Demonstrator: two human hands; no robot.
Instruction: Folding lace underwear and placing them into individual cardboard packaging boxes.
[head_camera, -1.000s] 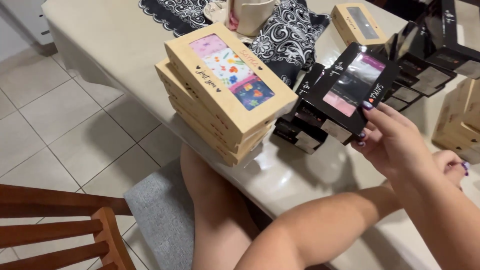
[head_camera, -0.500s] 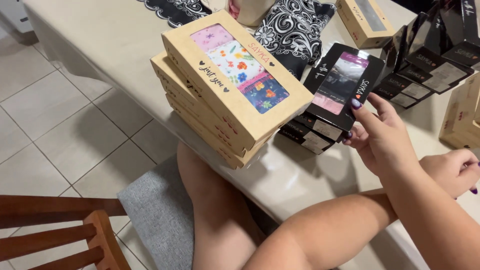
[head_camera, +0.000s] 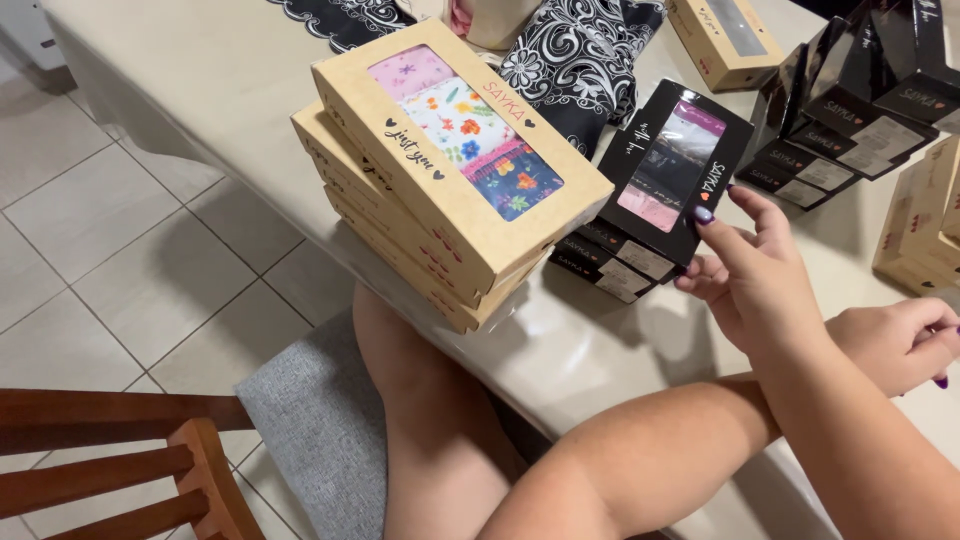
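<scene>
A wooden chair (head_camera: 120, 470) was seen nearest, cut off at the lower left, beside a grey cushion (head_camera: 310, 430) and a bare knee. Two forearms were crossed over the table (head_camera: 200, 90) edge. The right hand (head_camera: 905, 340) lay loosely curled on the table at the right border; whether anything was held in it could not be told. The left hand (head_camera: 760, 275) was stretched forward, its fingers closed on the lower corner of a black box (head_camera: 675, 170) with a clear window, which was tilted above a stack of black boxes (head_camera: 610, 265). To the left, a stack of kraft boxes (head_camera: 430, 190) was piled at the table edge, the top one showing floral fabric. Farther back, more black boxes (head_camera: 860, 110) and patterned cloth (head_camera: 580, 60) were partly cut off.
</scene>
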